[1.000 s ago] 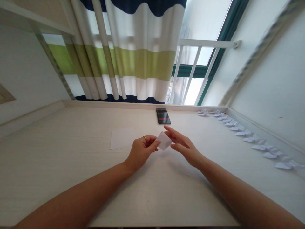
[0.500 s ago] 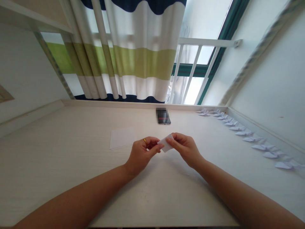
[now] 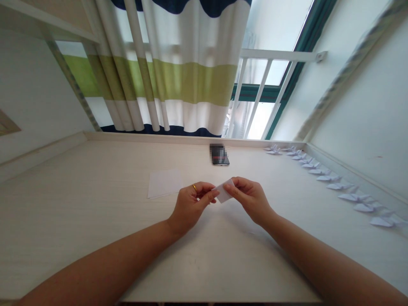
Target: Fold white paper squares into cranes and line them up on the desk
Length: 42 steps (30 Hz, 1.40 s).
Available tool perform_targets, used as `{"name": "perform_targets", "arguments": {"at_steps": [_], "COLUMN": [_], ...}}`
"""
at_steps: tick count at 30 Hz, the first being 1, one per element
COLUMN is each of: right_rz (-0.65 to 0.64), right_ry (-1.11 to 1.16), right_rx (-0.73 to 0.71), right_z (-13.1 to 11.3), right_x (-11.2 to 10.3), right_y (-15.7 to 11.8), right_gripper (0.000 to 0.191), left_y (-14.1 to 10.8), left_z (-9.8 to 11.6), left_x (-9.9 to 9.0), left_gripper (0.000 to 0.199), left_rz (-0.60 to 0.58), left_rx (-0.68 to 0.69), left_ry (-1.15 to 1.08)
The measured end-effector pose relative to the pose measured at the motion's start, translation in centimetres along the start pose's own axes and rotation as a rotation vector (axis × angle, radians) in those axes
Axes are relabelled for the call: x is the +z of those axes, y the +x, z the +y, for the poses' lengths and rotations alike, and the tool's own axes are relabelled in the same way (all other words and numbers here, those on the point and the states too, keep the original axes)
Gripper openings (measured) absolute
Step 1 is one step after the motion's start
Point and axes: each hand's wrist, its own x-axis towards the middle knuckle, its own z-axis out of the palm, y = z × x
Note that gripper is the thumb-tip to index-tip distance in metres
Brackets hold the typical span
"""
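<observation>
A small folded piece of white paper is held between both hands above the middle of the table. My left hand, with a gold ring on one finger, pinches its left corner between thumb and fingers. On the other side my right hand grips the right edge, its thumb lying flat on the near face. The fingers behind the paper are partly hidden. Flat white sheets of paper lie just beyond my left hand.
A dark phone, partly pixelated, lies near the table's back edge. Several folded white paper cranes line the right side. The pale table has a raised rim at the back. Behind it hang a striped curtain and a white railing.
The folded paper has tilted very slightly in my fingers. Both hands keep their grip in nearly the same place, and the whole view has shifted a little.
</observation>
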Motion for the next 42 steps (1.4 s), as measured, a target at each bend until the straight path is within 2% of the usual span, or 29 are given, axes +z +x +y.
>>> {"name": "perform_targets", "arguments": {"at_steps": [10,22,28,35,42], "right_rz": [0.012,0.031,-0.008,0.031,0.068], "right_ry": [-0.008,-0.057,0.057,0.139,0.237], "right_rx": [-0.004,-0.031,0.007,0.017,0.048], "right_z": [-0.05,-0.16,-0.05,0.2,0.55], "right_x": [0.03,-0.05,-0.07,-0.23,-0.23], "right_y": [-0.02,-0.04,-0.01,0.0,0.17], "right_gripper": [0.021,0.022,0.015,0.01,0.006], "left_y": [-0.01,-0.13,-0.18,-0.18,-0.06], "left_z": [0.14,0.62,0.65,0.56,0.97], "left_x": [0.1,0.25,0.16,0.1,0.21], "left_gripper": [0.016,0.017,0.015,0.014,0.013], "left_rz": [-0.01,0.052,0.032,0.004,0.005], "left_rx": [-0.039,-0.073,-0.039,-0.026,-0.088], "left_ry": [-0.066,-0.094,-0.066,-0.051,-0.111]}}
